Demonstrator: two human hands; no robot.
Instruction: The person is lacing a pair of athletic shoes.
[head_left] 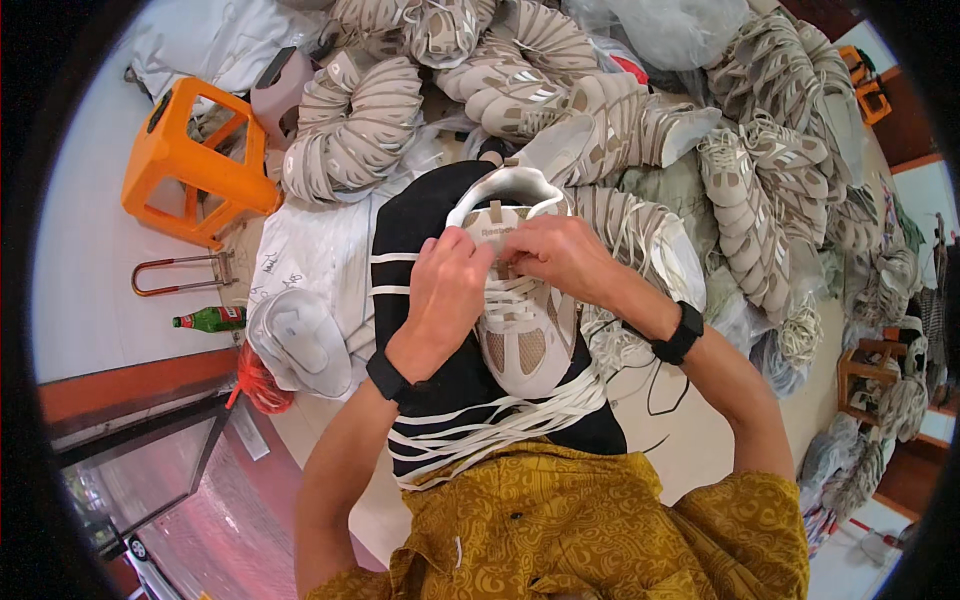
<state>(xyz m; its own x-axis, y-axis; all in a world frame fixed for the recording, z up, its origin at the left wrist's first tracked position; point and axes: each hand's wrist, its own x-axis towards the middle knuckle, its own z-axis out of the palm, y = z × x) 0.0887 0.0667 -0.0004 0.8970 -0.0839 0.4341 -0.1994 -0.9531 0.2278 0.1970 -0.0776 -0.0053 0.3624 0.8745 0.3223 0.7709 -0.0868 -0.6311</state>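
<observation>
A beige and white sneaker (pixel 519 365) rests on my dark-clad lap, its toe toward me and its padded collar facing away. White lace crosses the lower part of its throat. My left hand (pixel 445 295) is closed on the shoe's left side by the upper eyelets. From the right, my right hand (pixel 560 258) has its fingers curled and pinched at the eyelets below the tongue. The fingers hide whether a lace end is between them. Many loose white shoelaces (pixel 470 425) lie across my lap, close to the toe.
Bundles of nested beige shoes (pixel 352 125) heap up ahead, with more shoes (pixel 750 215) at the right. An orange stool (pixel 190 160) stands at the far left. Below it are a green bottle (pixel 212 319) and a ball of red string (pixel 262 378). Grey-white shoe pieces (pixel 300 345) lie beside my left leg.
</observation>
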